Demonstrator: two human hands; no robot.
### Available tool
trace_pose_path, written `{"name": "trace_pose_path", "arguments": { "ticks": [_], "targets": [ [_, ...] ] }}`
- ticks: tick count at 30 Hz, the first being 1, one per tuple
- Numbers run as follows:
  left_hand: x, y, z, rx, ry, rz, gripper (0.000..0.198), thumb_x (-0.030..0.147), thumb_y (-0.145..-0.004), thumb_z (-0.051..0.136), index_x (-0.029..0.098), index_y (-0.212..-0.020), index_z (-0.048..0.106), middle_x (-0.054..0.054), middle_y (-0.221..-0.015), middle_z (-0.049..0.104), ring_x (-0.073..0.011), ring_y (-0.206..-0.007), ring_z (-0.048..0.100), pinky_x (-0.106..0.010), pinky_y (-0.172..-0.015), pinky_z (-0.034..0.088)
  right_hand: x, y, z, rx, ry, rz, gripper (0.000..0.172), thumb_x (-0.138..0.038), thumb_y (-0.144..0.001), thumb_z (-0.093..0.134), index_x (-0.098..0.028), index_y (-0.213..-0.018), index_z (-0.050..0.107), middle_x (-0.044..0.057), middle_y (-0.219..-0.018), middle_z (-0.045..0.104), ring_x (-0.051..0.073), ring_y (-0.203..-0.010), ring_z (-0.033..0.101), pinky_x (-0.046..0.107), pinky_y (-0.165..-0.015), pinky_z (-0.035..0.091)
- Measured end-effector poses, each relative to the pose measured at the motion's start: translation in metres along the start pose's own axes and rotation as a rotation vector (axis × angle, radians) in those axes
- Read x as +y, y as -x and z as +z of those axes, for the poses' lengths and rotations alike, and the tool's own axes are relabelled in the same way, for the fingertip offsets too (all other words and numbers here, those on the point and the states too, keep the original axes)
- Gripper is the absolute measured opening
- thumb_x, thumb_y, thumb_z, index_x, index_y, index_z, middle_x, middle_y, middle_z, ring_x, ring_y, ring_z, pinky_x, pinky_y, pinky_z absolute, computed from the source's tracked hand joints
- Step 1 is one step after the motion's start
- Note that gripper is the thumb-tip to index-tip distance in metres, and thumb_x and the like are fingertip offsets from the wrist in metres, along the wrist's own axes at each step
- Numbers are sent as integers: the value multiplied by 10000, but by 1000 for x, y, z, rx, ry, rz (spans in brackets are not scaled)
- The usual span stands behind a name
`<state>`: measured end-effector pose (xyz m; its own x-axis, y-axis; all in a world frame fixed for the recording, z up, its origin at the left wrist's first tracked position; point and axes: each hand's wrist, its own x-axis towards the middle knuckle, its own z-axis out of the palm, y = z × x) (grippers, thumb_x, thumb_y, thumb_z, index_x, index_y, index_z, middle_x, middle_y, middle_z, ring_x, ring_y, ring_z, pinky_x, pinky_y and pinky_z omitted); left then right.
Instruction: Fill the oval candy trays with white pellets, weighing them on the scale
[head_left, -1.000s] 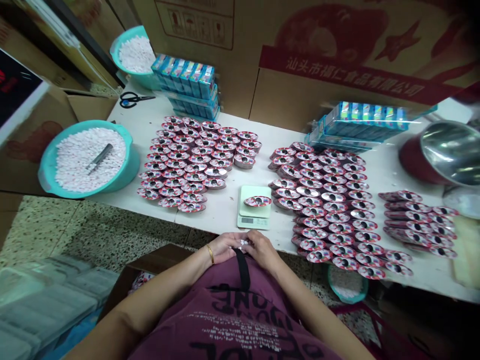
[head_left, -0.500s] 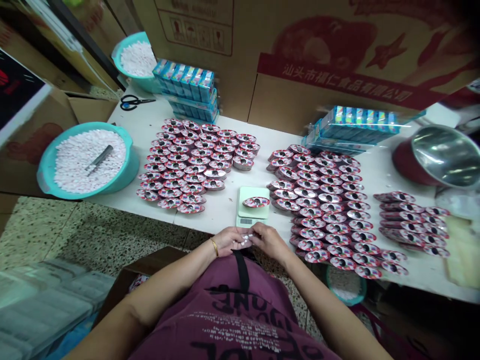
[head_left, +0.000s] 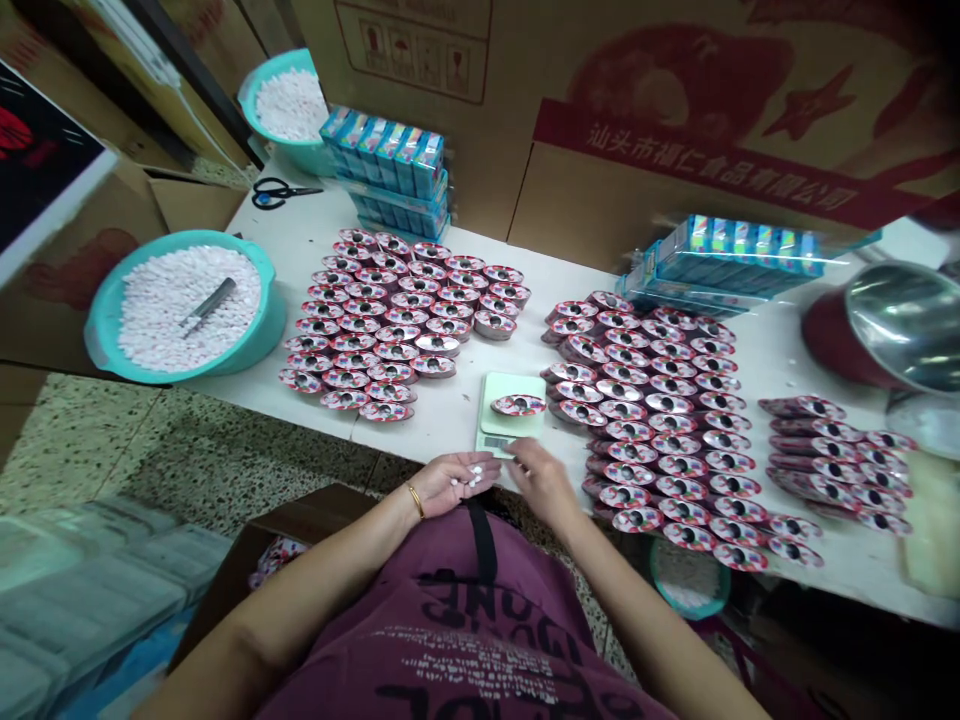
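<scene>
My left hand (head_left: 456,482) is palm up in front of the table edge, with several small white pieces (head_left: 475,474) like candies resting in it. Just to its right is my right hand (head_left: 541,482), slightly blurred, its fingers bent together at the front of the scale; whatever they hold, if anything, is hidden. The small pale green kitchen scale (head_left: 491,388) carries one red-and-white printed pouch (head_left: 517,405), its opening facing up. Left of the scale stand rows of similar pouches (head_left: 397,330), and more pouches (head_left: 652,420) stand to its right.
A turquoise basin (head_left: 274,290) of white pieces, with a metal scoop (head_left: 208,306), is at left. Behind are scissors (head_left: 281,192), another basin (head_left: 255,95), blue boxes (head_left: 390,150), more blue boxes (head_left: 742,250) and a large carton (head_left: 517,60). A metal bowl (head_left: 900,320) is at right.
My right hand has moved away from my left palm, up and right toward the scale. My left hand now lies more open, showing the white pieces. The view has shifted slightly.
</scene>
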<state>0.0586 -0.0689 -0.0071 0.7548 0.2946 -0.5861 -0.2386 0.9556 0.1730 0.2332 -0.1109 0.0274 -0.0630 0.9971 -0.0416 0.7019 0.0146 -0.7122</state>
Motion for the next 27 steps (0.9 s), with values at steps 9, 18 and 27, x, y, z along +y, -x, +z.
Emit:
{"name": "trace_pose_path", "arguments": {
  "ticks": [9,18,27],
  "targets": [
    [-14,1,1,-78,-43,-78,493,-56,-521,466,113,-970,578,-79,-845,611,-131,-733,550,-248,-708,369,-22,26,27,-249,-5,-40,211,-157,-794,409,-215,-948,542,46,-880,535,149,-846,490,279,-740,420],
    [-14,3,4,-118,-78,-120,471,-27,-537,471,93,-980,579,-87,-814,614,-139,-729,546,-247,-699,365,-21,35,28,-248,29,-19,158,-131,-765,429,-180,-888,515,48,-839,491,153,-809,465,288,-716,409],
    [-17,-6,-1,-44,-15,-116,509,-44,-501,468,104,-973,588,-79,-826,625,-126,-693,550,-248,-696,360,-18,35,26,-237,221,-99,116,-147,-793,411,-167,-849,510,52,-824,504,157,-791,455,278,-698,412]
  ]
}}
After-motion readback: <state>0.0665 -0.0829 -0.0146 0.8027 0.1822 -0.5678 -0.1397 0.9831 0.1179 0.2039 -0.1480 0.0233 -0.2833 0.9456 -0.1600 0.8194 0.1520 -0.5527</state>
